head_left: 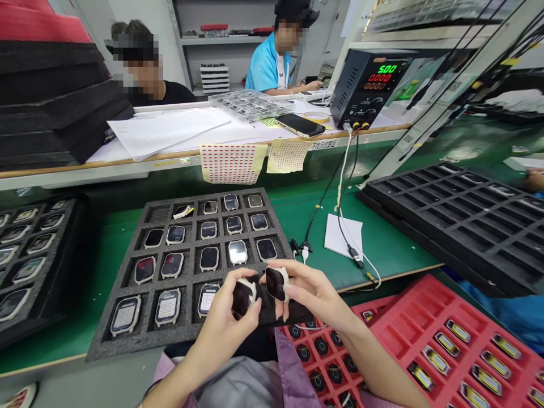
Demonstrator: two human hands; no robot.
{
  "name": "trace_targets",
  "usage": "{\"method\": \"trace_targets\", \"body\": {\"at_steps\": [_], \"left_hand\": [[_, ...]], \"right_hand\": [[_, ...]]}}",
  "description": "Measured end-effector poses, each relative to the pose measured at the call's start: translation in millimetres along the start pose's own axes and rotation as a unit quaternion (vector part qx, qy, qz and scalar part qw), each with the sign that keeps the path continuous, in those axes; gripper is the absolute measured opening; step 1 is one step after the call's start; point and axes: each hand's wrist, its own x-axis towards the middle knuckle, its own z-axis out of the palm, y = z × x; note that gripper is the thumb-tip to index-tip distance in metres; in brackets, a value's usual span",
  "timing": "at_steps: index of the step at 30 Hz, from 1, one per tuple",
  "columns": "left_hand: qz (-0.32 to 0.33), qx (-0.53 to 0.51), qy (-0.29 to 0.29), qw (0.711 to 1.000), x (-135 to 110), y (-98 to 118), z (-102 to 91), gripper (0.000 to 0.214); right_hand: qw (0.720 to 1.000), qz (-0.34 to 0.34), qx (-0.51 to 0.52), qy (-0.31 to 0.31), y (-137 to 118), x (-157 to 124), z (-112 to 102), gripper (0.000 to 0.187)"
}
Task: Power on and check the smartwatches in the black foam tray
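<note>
While both hands hung over the near right corner of the grey foam tray [140, 344], each grasped a smartwatch of its own. The left hand [227, 317] had its thumb and fingers curled around the edges of the left-hand smartwatch [242, 298]; the right hand [312, 288] pinched the right-hand smartwatch [275, 283] between thumb and fingers, with other fingertips hanging below it. Neither hand was released.

For good handling, the grip seemed best kept on the frames, firm enough to prevent a slip but light enough to leave the glass unsmudged. The narrow gap between the two watches looked worth guarding, since a knock could have chipped a corner or scratched a screen. Holding them low over the foam was probably wise, as was tilting each face away from glare so that flaws would show. The loose USB cables [305, 249] just beyond the tray were best kept clear of the wrists.

Both watches had pale, cream-coloured cases with rounded corners, and dark, glossy, rectangular faces that appeared unlit. No strap could be made out on either. The left-hand one was partly covered by fingers, so its far edge and back could not be judged.
</note>
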Motion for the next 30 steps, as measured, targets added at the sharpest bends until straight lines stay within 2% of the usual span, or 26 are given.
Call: {"method": "trace_targets", "body": {"at_steps": [13,21,30], "left_hand": [[-0.005,-0.011,0.006,1.0,-0.5,1.8,0.0,0.034],[0.018,0.034,-0.014,0.999,-0.5,-2.4,0.8,0.034],[0.012,0.04,-0.006,0.999,0.3,-5.0,0.8,0.032]], "right_hand": [[1.0,-0.016,0.011,0.003,1.7,-1.4,-0.3,0.035],[1.0,-0.003,0.006,0.012,-0.6,-1.8,1.5,0.032],[0.999,-0.031,0.009,0.01,0.1,-3.1,1.7,0.031]]}}
